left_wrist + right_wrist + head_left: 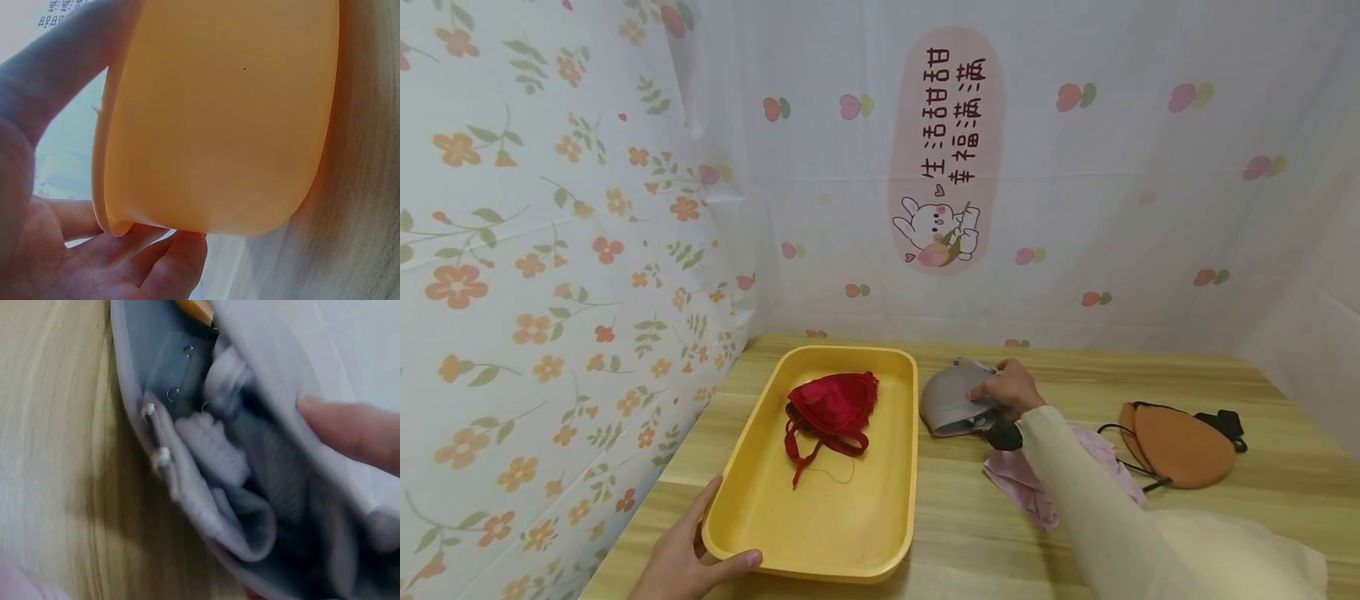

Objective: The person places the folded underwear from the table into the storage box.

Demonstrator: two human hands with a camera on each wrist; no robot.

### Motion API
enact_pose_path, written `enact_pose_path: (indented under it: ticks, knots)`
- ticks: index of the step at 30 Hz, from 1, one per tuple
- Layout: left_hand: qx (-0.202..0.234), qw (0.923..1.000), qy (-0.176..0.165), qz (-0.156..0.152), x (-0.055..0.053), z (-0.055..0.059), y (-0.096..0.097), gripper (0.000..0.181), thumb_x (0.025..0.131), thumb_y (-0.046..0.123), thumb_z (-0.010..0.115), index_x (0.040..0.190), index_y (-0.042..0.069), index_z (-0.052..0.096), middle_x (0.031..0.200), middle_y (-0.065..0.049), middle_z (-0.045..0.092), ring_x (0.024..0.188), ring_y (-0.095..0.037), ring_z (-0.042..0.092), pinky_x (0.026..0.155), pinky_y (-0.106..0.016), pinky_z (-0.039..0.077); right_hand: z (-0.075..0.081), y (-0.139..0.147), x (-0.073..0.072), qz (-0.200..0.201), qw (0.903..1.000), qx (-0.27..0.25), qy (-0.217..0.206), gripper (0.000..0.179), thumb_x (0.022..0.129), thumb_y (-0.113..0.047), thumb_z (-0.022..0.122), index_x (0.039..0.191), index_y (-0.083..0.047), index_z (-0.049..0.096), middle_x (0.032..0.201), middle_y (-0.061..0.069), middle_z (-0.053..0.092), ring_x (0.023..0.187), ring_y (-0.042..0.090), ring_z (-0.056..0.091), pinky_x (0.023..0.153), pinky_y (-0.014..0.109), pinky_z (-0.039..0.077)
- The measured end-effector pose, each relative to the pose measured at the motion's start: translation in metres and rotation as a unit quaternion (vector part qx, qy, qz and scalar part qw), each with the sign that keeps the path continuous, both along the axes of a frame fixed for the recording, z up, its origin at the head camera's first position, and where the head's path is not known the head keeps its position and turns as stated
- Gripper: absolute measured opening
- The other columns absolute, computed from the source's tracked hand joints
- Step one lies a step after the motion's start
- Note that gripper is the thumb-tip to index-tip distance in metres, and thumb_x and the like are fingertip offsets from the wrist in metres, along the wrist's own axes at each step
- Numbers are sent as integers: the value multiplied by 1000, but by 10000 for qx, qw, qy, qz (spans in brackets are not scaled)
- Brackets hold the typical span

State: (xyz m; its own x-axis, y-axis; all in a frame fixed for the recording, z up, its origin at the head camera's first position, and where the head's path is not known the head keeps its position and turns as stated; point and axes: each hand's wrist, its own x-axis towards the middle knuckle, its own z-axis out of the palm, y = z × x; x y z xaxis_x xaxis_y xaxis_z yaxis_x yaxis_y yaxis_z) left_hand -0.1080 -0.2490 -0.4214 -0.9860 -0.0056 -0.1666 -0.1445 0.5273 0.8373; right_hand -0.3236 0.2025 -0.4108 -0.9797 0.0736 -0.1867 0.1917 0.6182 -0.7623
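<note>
My left hand (688, 546) grips the near-left corner of a yellow plastic tub (820, 533), thumb at the near rim and fingers along the left side. In the left wrist view the tub's outer wall (231, 125) fills the middle. Inside the tub lies a red garment (835, 404) with a frilled edge and ribbon ties. Right of the tub, my right hand (1018, 387) holds a grey bra (951, 400), cups folded together. The right wrist view shows its hooks and bunched straps (219, 450) tucked between the cups, with a fingertip (319, 415) on the cup's edge.
A pink cloth (1030, 492) lies crumpled partly under my right forearm. Farther right are orange-brown cups (1187, 446) with black cords and a small black piece (1228, 423). Printed curtains (820, 225) enclose the wooden tabletop (955, 517) at the back and sides.
</note>
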Motion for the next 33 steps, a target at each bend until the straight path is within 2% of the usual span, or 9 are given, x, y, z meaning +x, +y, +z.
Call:
enact_pose_path:
  ticks: [6,11,15,24,29,33]
  knots:
    - [22,10000,73,-2,1,1,1,110,81,30,83,161,2,13,149,-33,46,118,-28,65,92,-34,59,1,-1,1,227,9986,-472,42,88,83,-22,78,155,0,32,147,35,42,122,45,52,97,52,51]
    - [91,9999,85,-6,1,2,1,109,81,28,84,161,3,14,150,-33,45,118,-27,65,91,-31,60,0,-1,2,310,9949,-962,61,76,84,-17,78,151,-4,44,150,30,43,126,41,51,96,45,52]
    - [191,9998,67,-26,2,2,0,108,82,26,83,161,1,12,151,-34,43,118,-27,65,89,-30,60,1,1,2,418,9919,-1190,131,75,85,-15,78,151,-6,44,152,28,41,129,41,49,96,43,51]
    - [143,9998,128,-43,3,3,1,108,83,24,83,160,0,12,150,-34,43,118,-28,65,89,-29,59,5,10,-1,555,9877,-1430,316,77,84,-16,79,152,-8,44,159,25,35,135,42,45,96,42,52]
    - [60,9999,116,-61,3,4,0,108,83,25,83,161,0,12,153,-34,39,122,-30,63,92,-32,59,9,11,0,492,9852,-1623,237,78,84,-17,80,153,-11,43,162,25,29,132,41,46,85,34,55]
    - [77,9999,113,-77,2,2,0,108,83,25,83,161,0,12,153,-33,39,122,-29,63,92,-31,59,15,13,4,579,9839,-1656,328,78,85,-17,79,154,-10,41,167,21,17,131,41,45,81,30,55]
